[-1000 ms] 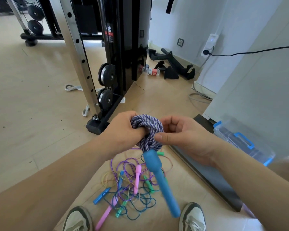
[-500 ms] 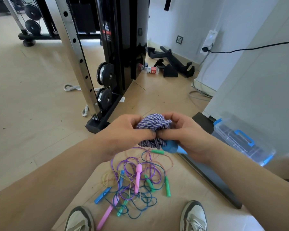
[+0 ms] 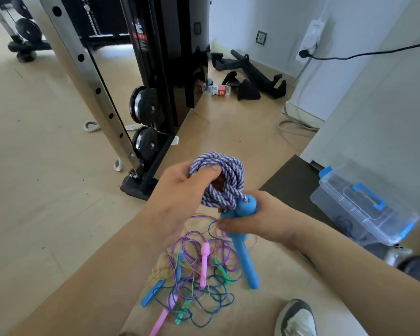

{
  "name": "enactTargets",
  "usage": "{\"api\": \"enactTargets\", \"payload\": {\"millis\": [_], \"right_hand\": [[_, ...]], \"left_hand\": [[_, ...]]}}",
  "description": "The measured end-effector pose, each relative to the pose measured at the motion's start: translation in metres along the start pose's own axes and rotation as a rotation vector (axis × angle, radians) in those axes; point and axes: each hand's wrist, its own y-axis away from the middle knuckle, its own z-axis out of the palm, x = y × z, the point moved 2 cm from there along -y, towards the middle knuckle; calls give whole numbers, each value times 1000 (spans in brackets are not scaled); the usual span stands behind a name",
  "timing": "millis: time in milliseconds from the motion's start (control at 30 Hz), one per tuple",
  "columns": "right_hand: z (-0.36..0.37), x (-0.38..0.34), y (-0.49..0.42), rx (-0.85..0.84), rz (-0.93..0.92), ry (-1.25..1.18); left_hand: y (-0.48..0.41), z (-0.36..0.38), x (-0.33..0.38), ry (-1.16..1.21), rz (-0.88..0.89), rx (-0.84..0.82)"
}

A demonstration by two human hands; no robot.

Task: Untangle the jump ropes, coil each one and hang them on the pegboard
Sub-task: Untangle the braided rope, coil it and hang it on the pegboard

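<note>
A purple-and-white braided jump rope (image 3: 224, 177) is wound into a small coil above the floor. My left hand (image 3: 180, 187) grips the coil, thumb through its middle. My right hand (image 3: 257, 218) holds the rope's two blue handles (image 3: 244, 248) just below the coil; one points down. On the floor beneath lies a tangle of thin ropes (image 3: 199, 282) in purple, dark blue and yellow, with pink, green and light-blue handles. No pegboard is in view.
A black and steel weight machine (image 3: 141, 98) stands ahead on the left. A clear storage box with blue latches (image 3: 364, 204) sits on the right beside a white wall. A dark mat (image 3: 294, 180) lies in front of it. My shoe (image 3: 296, 318) shows at the bottom.
The blue handles, tucked behind my hands half a second ago, now stick out below the coil in my right hand. The coil sits higher and rounder in my left hand.
</note>
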Motion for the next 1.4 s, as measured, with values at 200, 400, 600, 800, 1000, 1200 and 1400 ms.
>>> {"api": "enactTargets", "payload": {"millis": [200,400,600,800,1000,1200,1400], "right_hand": [[-25,19,-32,9,31,138],[-65,-29,-46,249,84,-266],[-177,-187,-10,30,-1,-331],[-294,-369,50,144,-45,-224],[-361,-490,83,377,-84,-189],[-430,-559,95,488,-100,-454],[-504,-601,100,395,-122,-535]], "left_hand": [[-57,10,-4,18,-63,63],[-102,34,79,-218,-15,-31],[-104,64,235,-367,6,-185],[-90,88,416,-449,49,-238],[-91,110,566,-309,96,-250],[-102,142,652,-158,163,-248],[-137,179,727,-210,286,-272]]}}
